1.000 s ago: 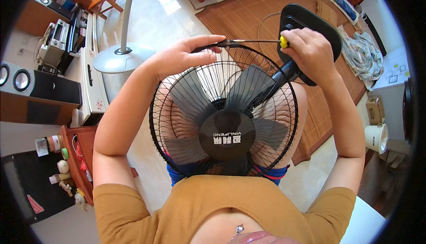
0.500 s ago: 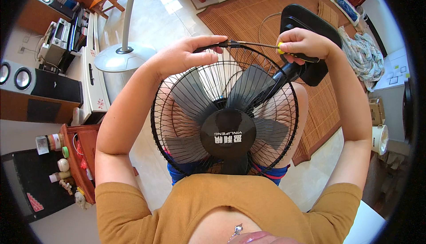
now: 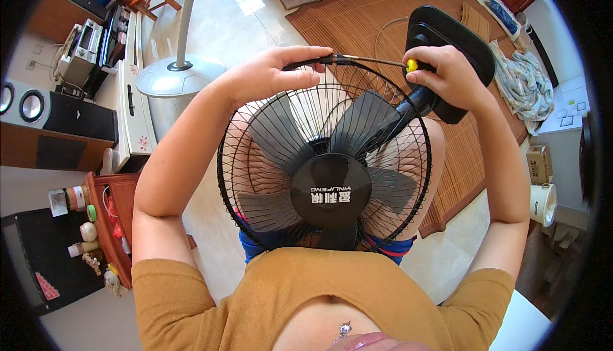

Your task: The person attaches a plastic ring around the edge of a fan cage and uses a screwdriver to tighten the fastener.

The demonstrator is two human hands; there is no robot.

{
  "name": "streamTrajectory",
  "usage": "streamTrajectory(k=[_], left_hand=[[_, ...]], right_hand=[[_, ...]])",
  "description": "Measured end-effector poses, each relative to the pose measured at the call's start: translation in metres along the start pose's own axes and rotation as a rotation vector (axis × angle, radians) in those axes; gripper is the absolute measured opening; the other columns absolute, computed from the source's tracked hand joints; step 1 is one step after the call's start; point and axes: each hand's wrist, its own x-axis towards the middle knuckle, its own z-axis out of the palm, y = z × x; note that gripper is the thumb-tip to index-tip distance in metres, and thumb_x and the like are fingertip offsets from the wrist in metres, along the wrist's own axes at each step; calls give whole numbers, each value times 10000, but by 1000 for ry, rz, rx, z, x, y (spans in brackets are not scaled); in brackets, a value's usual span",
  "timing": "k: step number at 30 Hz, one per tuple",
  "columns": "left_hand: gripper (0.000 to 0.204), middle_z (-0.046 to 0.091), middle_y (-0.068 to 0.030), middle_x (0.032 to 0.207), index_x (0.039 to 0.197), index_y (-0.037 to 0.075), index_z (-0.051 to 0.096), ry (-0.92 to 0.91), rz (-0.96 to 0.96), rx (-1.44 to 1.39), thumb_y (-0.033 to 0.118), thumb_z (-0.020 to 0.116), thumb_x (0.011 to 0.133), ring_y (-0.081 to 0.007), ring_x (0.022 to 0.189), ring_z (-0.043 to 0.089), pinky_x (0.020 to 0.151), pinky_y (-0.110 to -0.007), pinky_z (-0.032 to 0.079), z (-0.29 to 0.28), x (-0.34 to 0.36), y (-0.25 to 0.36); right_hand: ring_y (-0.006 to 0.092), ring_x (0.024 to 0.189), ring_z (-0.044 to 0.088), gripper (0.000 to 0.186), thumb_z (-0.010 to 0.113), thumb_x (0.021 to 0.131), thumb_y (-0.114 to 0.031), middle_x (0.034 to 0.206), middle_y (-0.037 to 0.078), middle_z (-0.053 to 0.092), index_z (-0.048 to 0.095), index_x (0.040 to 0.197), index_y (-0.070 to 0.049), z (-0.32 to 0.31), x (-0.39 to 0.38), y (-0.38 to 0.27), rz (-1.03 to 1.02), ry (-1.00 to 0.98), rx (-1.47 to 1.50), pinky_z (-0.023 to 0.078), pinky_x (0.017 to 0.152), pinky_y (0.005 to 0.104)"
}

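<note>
A black fan (image 3: 331,188) lies against my lap, its round wire guard (image 3: 231,153) toward me and grey blades behind the wires. My left hand (image 3: 278,73) grips the guard's far rim, fingers over the top and thumb beneath. Close to those fingertips, a dark clip (image 3: 336,60) sits on the rim. In my right hand (image 3: 447,73) is a screwdriver (image 3: 411,66) with a yellow and black handle; most of the handle is hidden by the palm. Its long shaft points left and reaches the clip. Exactly what the tip touches is too small to tell.
The fan's black base (image 3: 453,35) juts out beyond my right hand, over a brown bamboo mat (image 3: 351,22). A pale round stand base (image 3: 179,78) is on the floor at left. Speakers (image 3: 60,118) and a wooden cabinet (image 3: 118,223) line the left side; a white bucket (image 3: 543,204) is at right.
My right hand has turned and re-gripped the screwdriver handle, its palm now behind the handle's end. The left hand keeps its hold on the rim. The view has shifted slightly.
</note>
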Motion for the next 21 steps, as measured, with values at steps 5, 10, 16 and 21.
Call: streamTrajectory(k=[5, 10, 16, 21], left_hand=[[544, 597, -90, 1177, 1344, 58, 466, 1, -4, -25, 275, 624, 871, -167, 1084, 524, 967, -294, 385, 0, 1, 1], [538, 598, -88, 1173, 1349, 59, 459, 2, -1, -40, 258, 615, 874, -161, 1090, 517, 966, -291, 382, -1, 1, 5], [523, 595, -87, 1180, 1355, 71, 455, 8, -18, -51, 243, 598, 883, -157, 1093, 514, 975, -291, 372, 1, -1, 5], [520, 594, -86, 1180, 1352, 69, 458, 8, -5, -39, 238, 600, 881, -158, 1091, 515, 976, -290, 371, 1, -1, 5]], right_hand=[[59, 490, 497, 224, 626, 855, -192, 657, 16, 569, 602, 887, 28, -9, 20, 21, 308, -407, 728, 386, 440, 200], [68, 480, 492, 230, 616, 867, -196, 664, 29, 569, 573, 939, 19, -15, 23, 20, 344, -563, 818, 390, 436, 211], [248, 731, 606, 297, 715, 677, -98, 780, 93, 604, 553, 923, -67, -9, 3, -17, -18, 31, -156, 480, 648, 343], [232, 740, 623, 255, 695, 704, -113, 816, 43, 634, 579, 929, -79, 3, -2, -22, -223, 350, -509, 500, 658, 354]])
